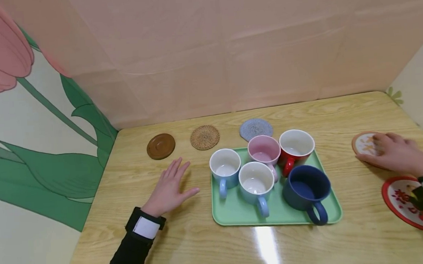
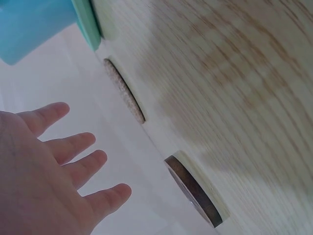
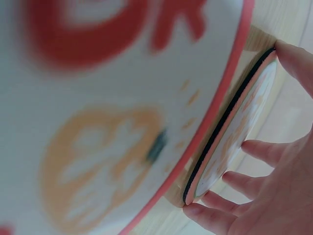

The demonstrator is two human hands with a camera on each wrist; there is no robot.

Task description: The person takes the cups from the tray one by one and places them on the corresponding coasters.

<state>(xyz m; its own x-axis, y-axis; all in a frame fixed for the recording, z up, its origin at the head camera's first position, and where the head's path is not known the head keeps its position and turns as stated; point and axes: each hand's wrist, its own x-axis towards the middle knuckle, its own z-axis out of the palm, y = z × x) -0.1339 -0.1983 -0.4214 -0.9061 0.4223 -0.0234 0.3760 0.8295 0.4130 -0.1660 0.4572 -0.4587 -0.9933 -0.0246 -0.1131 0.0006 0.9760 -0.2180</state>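
My right hand [image 1: 401,154] is over a round coaster [image 1: 363,144] with an orange rim and a pale printed middle, at the table's right side. In the right wrist view, the thumb and fingers span this coaster [image 3: 237,132], gripping it at opposite edges. Partly under that wrist lies a larger round mat [image 1: 398,196] with a red rim and fruit prints. My left hand [image 1: 169,192] is spread above the table left of the tray, holding nothing. Nearest to its fingertips is a brown wooden coaster [image 1: 161,146].
A green tray [image 1: 234,218] carries several mugs: light blue mugs [image 1: 225,165], a pink mug [image 1: 264,151], a red mug [image 1: 296,145] and a navy mug [image 1: 306,191]. Behind it are a woven coaster [image 1: 204,137] and a grey-blue coaster [image 1: 256,128]. Walls border the table's back and sides.
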